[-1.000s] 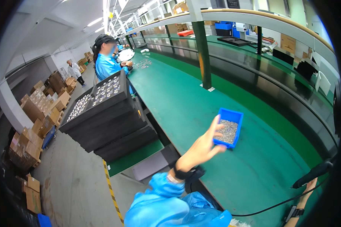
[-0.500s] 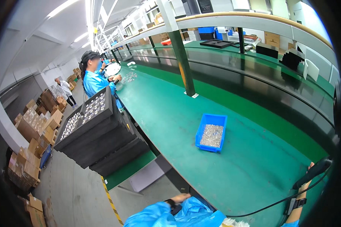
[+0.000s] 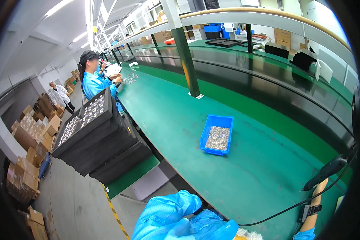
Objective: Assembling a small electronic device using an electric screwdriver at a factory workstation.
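Note:
A blue sleeve on my left arm bends at the table's near edge, and the left hand itself is hidden. My right hand reaches over the green table at the far right, a dark wristband on its wrist. A black rod-shaped tool with a black cord crosses in front of it and hides the fingers. Whether the hand grips anything does not show. Toward the middle of the table stands a blue bin holding many small silvery metal parts.
Stacked black trays with shiny parts stand left of the table. Beyond them a person in blue works at the table; another in white stands in the aisle. A dark post rises from the table. Cartons line the left.
My left hand, visible before near the table edge, has gone behind its raised sleeve. My right hand and the black tool show slightly further left. The view has shifted a little.

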Demonstrator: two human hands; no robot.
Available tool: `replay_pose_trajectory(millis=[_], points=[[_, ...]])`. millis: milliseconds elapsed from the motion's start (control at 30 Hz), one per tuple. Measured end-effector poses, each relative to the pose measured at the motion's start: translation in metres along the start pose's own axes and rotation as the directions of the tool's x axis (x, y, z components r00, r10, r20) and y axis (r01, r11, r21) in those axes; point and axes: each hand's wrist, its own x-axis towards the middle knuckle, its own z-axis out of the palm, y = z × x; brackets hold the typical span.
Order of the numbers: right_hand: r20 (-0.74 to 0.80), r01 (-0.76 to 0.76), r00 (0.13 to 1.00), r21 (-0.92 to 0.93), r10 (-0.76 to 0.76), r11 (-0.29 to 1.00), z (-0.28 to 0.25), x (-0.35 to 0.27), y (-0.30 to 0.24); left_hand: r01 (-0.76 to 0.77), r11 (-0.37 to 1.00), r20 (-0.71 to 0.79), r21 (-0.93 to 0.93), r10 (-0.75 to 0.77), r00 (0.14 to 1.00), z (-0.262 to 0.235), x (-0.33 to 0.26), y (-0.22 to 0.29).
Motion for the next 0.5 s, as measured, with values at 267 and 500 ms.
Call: replay_pose_trajectory(millis=[267,500], points=[[-0.019,0.104,0.995,0.098,-0.102,0.99,-0.003,0.009,0.019,-0.025,0.983,0.018,0.184,0.022,1.0,-0.048,-0.018,-0.007],[-0.002,0.204,0.979,-0.075,-0.205,0.976,-0.005,0.015,0.021,0.0,0.945,-0.013,0.328,0.004,1.0,-0.056,-0.039,-0.032]])
